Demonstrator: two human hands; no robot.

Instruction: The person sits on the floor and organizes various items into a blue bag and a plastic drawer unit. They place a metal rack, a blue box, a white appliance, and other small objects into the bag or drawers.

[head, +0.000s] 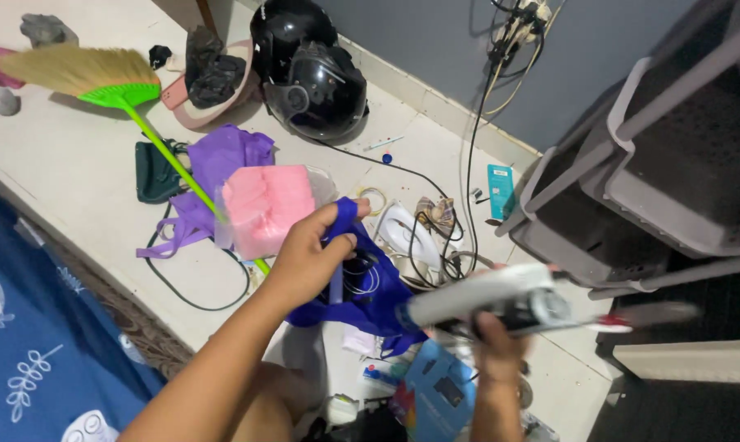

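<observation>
hands holding a blue bag (pixel 378 296) and a white tool (pixel 501 299)

left hand (pixel 308 254) is gripping the bag's top; right hand (pixel 498 344) is clamping the tool beside the bag, above the cluttered floor (pixel 75 164), broom (pixel 100 78) far left.

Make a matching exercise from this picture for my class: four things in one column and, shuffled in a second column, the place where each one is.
Things
1. blue bag
2. broom
3. black helmets
4. white and grey tool

Places
A. lying on the pale floor, bristles to the upper left
B. gripped in the right hand
C. on the floor beside the grey wall
D. held up by its top edge in the left hand

Pairs: 1-D, 2-A, 3-C, 4-B
</observation>
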